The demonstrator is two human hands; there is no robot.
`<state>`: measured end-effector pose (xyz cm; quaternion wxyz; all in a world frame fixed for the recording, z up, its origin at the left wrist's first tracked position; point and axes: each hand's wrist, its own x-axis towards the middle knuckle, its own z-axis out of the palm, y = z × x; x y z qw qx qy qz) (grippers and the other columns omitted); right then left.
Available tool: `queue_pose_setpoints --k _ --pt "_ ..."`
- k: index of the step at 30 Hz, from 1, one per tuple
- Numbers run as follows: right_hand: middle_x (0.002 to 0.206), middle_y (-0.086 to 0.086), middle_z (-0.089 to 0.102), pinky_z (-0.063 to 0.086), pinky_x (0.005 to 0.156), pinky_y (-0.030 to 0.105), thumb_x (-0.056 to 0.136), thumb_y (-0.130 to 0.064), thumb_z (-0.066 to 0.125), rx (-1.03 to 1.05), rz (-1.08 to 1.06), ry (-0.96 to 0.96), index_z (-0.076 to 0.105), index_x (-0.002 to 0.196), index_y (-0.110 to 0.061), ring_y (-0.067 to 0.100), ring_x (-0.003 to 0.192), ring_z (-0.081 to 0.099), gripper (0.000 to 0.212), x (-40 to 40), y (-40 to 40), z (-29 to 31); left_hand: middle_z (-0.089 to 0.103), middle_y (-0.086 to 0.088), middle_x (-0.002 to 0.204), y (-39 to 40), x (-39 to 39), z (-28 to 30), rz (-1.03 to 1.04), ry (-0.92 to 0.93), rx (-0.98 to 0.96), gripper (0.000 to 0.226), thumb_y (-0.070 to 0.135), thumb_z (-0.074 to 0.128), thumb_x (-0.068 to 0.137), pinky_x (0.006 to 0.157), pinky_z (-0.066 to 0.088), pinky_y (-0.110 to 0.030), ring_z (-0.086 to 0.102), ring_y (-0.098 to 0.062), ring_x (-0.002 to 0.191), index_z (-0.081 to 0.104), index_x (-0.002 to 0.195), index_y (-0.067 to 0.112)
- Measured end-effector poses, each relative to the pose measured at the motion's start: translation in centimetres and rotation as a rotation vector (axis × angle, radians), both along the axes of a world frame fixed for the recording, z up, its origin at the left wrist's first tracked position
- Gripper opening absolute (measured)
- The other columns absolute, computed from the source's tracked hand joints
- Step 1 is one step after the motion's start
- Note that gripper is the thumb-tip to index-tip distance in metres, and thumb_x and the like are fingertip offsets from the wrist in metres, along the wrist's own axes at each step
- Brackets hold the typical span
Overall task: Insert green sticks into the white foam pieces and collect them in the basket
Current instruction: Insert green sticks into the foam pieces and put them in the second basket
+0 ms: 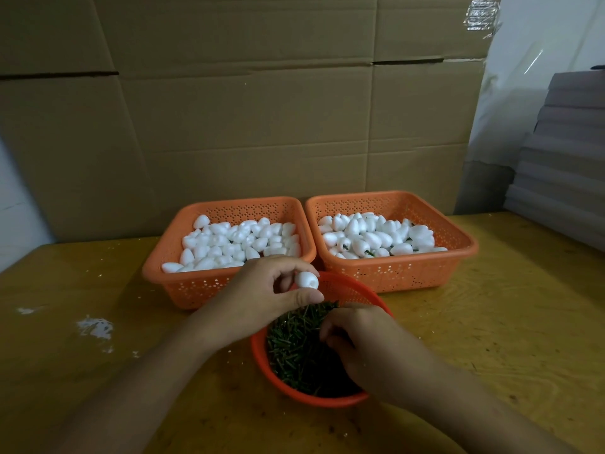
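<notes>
Across the whole back of the frame stands a wall of flattened brown cardboard sheets point(248, 103), creased and overlapping, with dark gaps at the seams. In the upper right, a crumpled patch of clear tape point(484, 15) catches the light on the cardboard's edge. Beside it, a pale wall point(540, 44) shows, with glossy highlights on it. Down the right edge, a stack of grey flat boards point(566, 152) steps upward. Below, the yellow-brown wooden counter point(510, 322) fills the lower half, grain swirling at the right, white crumbs and a smeared white patch point(96, 327) at the left. Lighting is dim and even.
</notes>
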<state>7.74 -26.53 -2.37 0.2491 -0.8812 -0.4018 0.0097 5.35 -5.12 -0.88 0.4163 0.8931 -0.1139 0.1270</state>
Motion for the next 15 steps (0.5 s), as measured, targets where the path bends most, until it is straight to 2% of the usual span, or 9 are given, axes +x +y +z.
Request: queue_pose_setpoints --k 2,5,8,11,13,15 --pt "0.113 -0.007 0.060 0.050 0.086 0.034 0.097 -0.019 0.054 0.011 -0.005 0.003 0.065 0.113 -0.028 0.015 0.102 0.059 0.021 -0.06 -0.04 0.09 0.048 0.014 0.065 -0.06 0.10 -0.07 -0.010 0.011 -0.010 0.049 0.082 0.065 0.070 0.056 0.041 -0.021 0.046 -0.001 0.060 0.070 0.101 0.044" --pt "0.114 -0.006 0.059 0.050 0.086 0.035 0.099 -0.020 0.052 0.027 -0.008 -0.008 0.065 0.118 -0.027 0.016 0.102 0.059 0.024 -0.20 -0.06 0.09 0.051 0.011 0.064 -0.22 0.14 -0.03 -0.029 0.030 -0.016 0.048 0.082 0.063 0.071 0.057 0.041 -0.023 0.047 -0.003 0.060 0.070 0.094 0.041" --pt "0.111 -0.005 0.056 0.049 0.083 0.037 0.099 -0.015 0.050 0.075 -0.005 -0.059 0.065 0.116 -0.026 0.017 0.099 0.058 0.025 -0.39 0.04 0.06 0.057 0.012 0.064 -0.48 -0.15 0.22 -0.055 0.023 -0.011 0.044 0.081 0.053 0.080 0.057 0.042 -0.020 0.052 0.000 0.060 0.068 0.086 0.040" --pt "0.104 -0.005 0.059 0.048 0.075 0.028 0.096 -0.008 0.055 0.216 -0.053 -0.097 0.068 0.110 -0.021 0.010 0.090 0.057 0.023 -0.36 0.09 0.16 0.065 0.006 0.067 -0.69 -0.41 0.39 -0.064 0.042 -0.043 0.040 0.077 0.052 0.084 0.059 0.048 -0.018 0.060 -0.005 0.057 0.066 0.082 0.039" --pt "0.095 -0.010 0.064 0.048 0.069 0.020 0.094 -0.008 0.060 0.349 -0.128 -0.021 0.069 0.104 -0.023 0.004 0.082 0.061 0.020 -0.22 0.04 0.28 0.068 0.001 0.073 -0.67 -0.43 0.39 -0.058 0.032 -0.066 0.042 0.074 0.056 0.083 0.063 0.052 -0.021 0.064 -0.009 0.062 0.067 0.085 0.034" --pt "0.088 -0.008 0.068 0.055 0.067 0.020 0.094 -0.009 0.063 0.515 -0.191 0.198 0.069 0.099 -0.022 0.006 0.075 0.069 0.016 -0.15 0.07 0.67 0.068 0.000 0.076 -0.66 -0.46 0.48 -0.064 0.024 -0.072 0.041 0.070 0.061 0.084 0.067 0.054 -0.025 0.065 -0.010 0.068 0.068 0.089 0.031"
